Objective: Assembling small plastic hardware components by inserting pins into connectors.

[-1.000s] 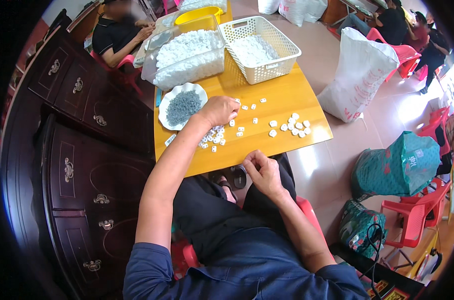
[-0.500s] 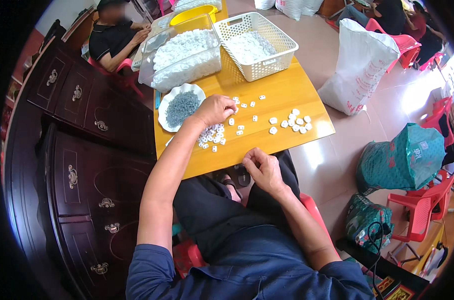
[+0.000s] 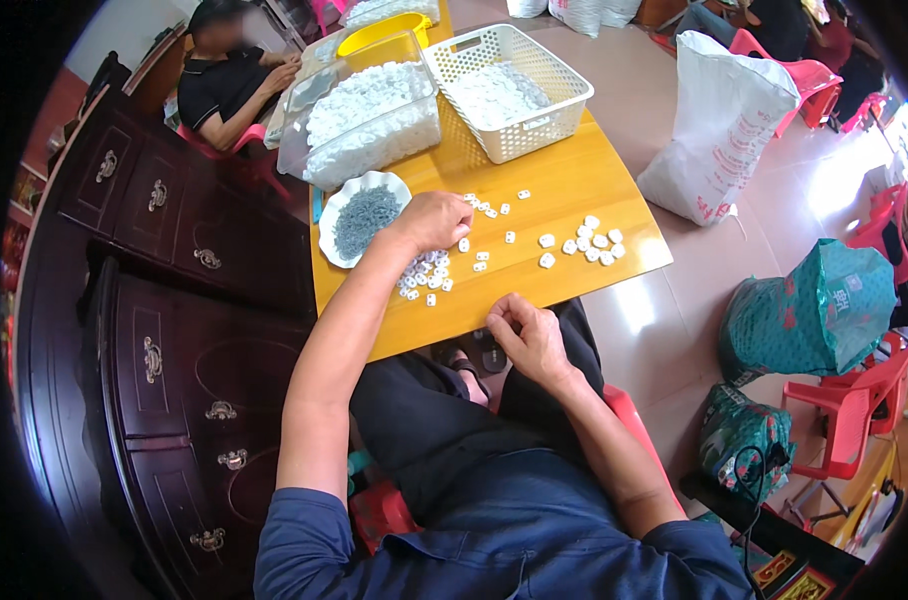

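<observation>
My left hand (image 3: 438, 222) is over the table with its fingers bent together at a row of small white two-holed pieces (image 3: 490, 210). Whatever its fingertips hold is hidden. A cluster of similar white pieces (image 3: 429, 278) lies below its wrist. Beside that wrist stands a white scalloped plate (image 3: 324, 228) heaped with small grey-blue parts (image 3: 367, 220). My right hand (image 3: 530, 338) is at the table's front edge, thumb and fingers curled together; I cannot make out anything between them. Rounded white pieces (image 3: 596, 241) lie in a loose group on the right.
A clear bin (image 3: 374, 150) of white pieces and a white perforated basket (image 3: 534, 140) stand at the back of the wooden table (image 3: 554, 205). Dark drawers (image 3: 189, 330) border the left. A person (image 3: 224, 90) sits at the far left. A white sack (image 3: 709, 140) stands right.
My left hand stays at the row of white pieces with only a slight shift. My right hand has barely moved. The whole view has shifted slightly.
</observation>
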Demonstrator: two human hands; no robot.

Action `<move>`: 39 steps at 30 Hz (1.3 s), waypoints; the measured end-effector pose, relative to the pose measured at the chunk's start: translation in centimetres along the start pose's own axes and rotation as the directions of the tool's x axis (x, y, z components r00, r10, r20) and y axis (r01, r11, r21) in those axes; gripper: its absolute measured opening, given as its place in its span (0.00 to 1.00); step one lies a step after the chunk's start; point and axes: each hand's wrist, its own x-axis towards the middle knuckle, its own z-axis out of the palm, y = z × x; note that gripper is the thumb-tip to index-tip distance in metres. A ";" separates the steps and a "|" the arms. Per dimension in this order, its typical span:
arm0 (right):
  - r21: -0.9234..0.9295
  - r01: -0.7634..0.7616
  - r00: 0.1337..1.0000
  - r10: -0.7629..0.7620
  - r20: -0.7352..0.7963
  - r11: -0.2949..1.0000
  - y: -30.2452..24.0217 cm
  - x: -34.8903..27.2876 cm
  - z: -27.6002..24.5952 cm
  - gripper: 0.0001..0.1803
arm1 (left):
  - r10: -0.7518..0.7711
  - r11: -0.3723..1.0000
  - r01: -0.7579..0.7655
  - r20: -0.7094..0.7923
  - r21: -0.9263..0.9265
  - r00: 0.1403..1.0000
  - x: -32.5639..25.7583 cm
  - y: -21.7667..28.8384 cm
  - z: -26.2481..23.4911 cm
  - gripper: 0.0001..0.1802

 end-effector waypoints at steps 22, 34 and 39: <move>0.770 -0.433 0.897 0.313 0.314 0.468 -0.5 0.1 1.8 0.11 | -0.248 0.706 -0.216 -0.521 -0.674 0.817 -10.1 11.9 2.0 0.05; 0.774 -0.513 0.859 0.217 0.464 0.372 0.4 -1.3 2.2 0.09 | -0.321 0.588 -0.270 -0.527 -0.762 0.787 -14.4 13.6 4.1 0.05; 0.735 -0.478 0.878 0.236 0.416 0.481 0.3 -1.3 1.8 0.09 | -0.345 0.596 -0.251 -0.525 -0.763 0.778 -14.6 13.8 3.8 0.06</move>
